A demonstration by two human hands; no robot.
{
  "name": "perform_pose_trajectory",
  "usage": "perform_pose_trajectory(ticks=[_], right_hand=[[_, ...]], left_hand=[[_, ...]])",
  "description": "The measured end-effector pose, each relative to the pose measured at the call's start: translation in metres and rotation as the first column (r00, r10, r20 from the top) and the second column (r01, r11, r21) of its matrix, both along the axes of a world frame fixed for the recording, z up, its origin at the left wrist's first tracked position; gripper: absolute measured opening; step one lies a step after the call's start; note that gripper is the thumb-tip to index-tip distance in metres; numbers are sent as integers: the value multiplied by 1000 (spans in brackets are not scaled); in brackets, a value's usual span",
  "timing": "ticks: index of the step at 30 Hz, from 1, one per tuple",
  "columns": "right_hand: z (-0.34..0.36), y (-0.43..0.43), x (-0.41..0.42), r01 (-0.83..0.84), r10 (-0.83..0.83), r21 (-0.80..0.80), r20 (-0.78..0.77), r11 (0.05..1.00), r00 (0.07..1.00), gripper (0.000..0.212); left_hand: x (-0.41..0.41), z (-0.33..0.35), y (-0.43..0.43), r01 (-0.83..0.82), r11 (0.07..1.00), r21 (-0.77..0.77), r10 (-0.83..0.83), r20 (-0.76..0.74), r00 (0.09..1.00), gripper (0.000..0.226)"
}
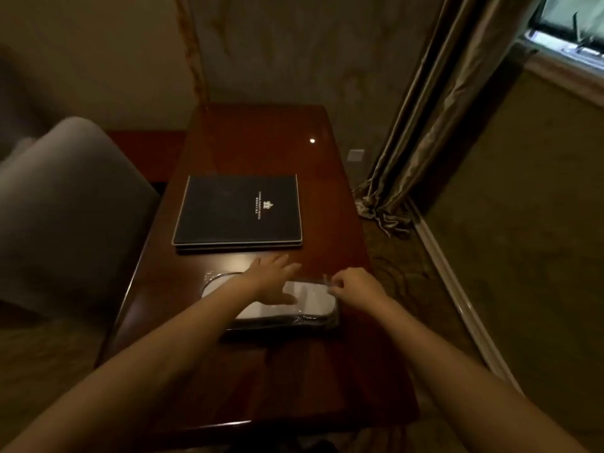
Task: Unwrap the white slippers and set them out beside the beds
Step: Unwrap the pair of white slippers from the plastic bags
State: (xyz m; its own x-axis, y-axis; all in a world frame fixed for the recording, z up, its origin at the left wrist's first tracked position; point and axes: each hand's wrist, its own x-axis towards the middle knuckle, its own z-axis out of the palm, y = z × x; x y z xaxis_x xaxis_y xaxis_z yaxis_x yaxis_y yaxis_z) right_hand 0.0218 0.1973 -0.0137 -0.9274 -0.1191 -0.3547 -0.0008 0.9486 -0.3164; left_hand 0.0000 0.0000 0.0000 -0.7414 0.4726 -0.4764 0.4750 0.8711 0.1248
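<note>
White slippers (314,301) under flat left hand (272,280); right hand (355,286) pinches wrapper (307,320).

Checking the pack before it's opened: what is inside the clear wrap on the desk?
White slippers show through the wrap. The left hand lies flat on top and hides their middle; the right hand pinches the wrap's far edge. How many are inside cannot be told.

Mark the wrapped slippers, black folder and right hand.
wrapped slippers (313,304), head view, white top under the plastic.
black folder (238,210), head view, middle of its cover.
right hand (356,286), head view, back of the hand.
</note>
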Motion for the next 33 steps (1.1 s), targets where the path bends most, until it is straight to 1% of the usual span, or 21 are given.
perform_pose_trajectory(ticks=[1,2,6,8,10,15,20,23,27,29,31,33], right_hand=[[-6,-4,6,22,-22,42,8,999,1000,32],[-12,-8,10,59,-58,61,-19,996,998,35],[-34,-19,26,145,-137,75,-106,987,985,43],[-39,-18,27,165,-151,77,-164,983,975,40],[-44,-20,31,176,-160,73,-184,982,970,35],[-54,-21,38,219,-217,-18,-237,976,947,30],[-63,-22,46,270,-302,-143,-315,952,900,21],[-67,-23,47,299,-344,-180,-330,937,879,15],[-70,-22,49,325,-396,-249,-339,912,853,15],[-72,-19,50,378,-476,-320,-328,869,816,13],[-72,-14,51,496,-617,-400,-273,770,738,13],[-74,-4,51,602,-723,-432,-200,671,662,14]], left_hand=[[4,-7,1,1,1000,-12,-1,4,1000,86],[5,-13,2,3,1000,-11,-3,7,1000,91],[12,-42,3,-4,1000,-23,3,-30,1000,100],[10,-48,1,7,999,-37,-10,-63,998,103],[9,-55,0,12,1000,-13,-13,-71,997,103],[11,-74,-4,-13,999,51,15,-39,999,104],[17,-88,-4,-21,992,121,38,-137,990,101],[16,-88,-2,-39,989,145,61,-147,987,99],[15,-87,3,-59,986,159,83,-151,985,97],[15,-88,4,-63,985,162,88,-152,985,98],[15,-88,3,-71,984,162,95,-144,985,100],[15,-88,3,-75,983,166,98,-136,986,101]])
